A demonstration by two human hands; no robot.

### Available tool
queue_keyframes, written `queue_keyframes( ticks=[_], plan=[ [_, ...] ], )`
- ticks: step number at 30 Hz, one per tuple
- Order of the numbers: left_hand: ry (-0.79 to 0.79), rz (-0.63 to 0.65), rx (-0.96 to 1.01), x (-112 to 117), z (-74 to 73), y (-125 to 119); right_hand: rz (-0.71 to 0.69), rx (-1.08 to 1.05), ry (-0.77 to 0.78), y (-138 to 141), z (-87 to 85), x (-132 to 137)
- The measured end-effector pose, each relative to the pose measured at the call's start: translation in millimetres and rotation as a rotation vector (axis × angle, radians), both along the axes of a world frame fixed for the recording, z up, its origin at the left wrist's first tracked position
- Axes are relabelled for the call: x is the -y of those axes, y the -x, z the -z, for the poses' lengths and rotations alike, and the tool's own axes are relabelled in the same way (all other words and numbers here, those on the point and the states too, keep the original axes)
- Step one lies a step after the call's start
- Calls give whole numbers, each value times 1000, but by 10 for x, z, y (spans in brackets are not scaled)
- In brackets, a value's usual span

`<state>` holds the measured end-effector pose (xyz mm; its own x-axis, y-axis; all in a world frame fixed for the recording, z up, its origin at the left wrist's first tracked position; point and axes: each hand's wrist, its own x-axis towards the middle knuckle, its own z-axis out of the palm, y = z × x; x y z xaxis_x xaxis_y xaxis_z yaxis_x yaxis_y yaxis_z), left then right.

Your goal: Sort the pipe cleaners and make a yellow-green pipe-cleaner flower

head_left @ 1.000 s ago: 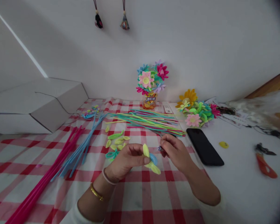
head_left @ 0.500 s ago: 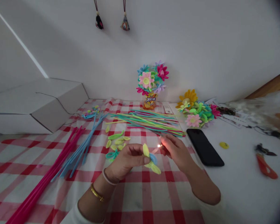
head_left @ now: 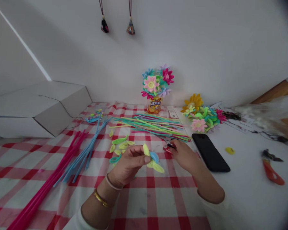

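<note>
My left hand [head_left: 128, 164] pinches a small pipe-cleaner flower piece [head_left: 151, 158] with yellow-green petals and one blue petal, held just above the red-checked cloth [head_left: 158, 201]. To its right, my right hand [head_left: 184, 155] is closed around a small red and black lighter [head_left: 169, 147], which sits low near the cloth, a little to the right of the petals. No flame shows. Loose yellow-green petals [head_left: 121, 145] lie just beyond my left hand.
A heap of mixed pipe cleaners [head_left: 156, 126] lies behind the hands, with blue ones [head_left: 86, 151] and pink ones [head_left: 50, 182] to the left. A black phone [head_left: 210, 151], red-handled pliers [head_left: 271, 169], a flower bunch [head_left: 201, 115], a flower jar [head_left: 156, 86] and a white box [head_left: 38, 108] surround the area.
Half a second ago a small flame burned at the lighter beside the petals. It is out now, and my right hand has dropped slightly toward the cloth. My left hand barely moved.
</note>
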<state>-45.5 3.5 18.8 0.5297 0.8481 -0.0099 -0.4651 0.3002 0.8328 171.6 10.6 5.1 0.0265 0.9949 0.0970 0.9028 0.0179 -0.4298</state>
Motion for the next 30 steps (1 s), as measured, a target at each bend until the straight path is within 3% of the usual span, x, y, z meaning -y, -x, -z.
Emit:
queue_keyframes(
  ticks=[2, 4, 9, 13, 18, 24, 27, 30],
  plan=[
    [-2, 15, 19, 1, 9, 2, 56, -74, -44, 15, -38, 10],
    [-1, 29, 45, 3, 10, 2, 41, -307, -32, 69, -99, 47],
    [15, 49, 65, 8, 1, -15, -178, -1103, 211, 310, -232, 201],
    [54, 43, 73, 10, 24, -36, -261, -1391, 282, 458, -234, 273],
    [75, 57, 41, 38, 58, -48, -218, -1572, 315, 548, -182, 286],
    [78, 33, 22, 54, 17, -67, -138, -1726, 121, 453, -221, 250],
    [69, -18, -1, 28, 1, -75, -149, -1670, 51, 328, -265, 245],
    [90, -87, -18, 11, 6, -78, -150, -1485, -9, 245, -271, 259]
  ],
)
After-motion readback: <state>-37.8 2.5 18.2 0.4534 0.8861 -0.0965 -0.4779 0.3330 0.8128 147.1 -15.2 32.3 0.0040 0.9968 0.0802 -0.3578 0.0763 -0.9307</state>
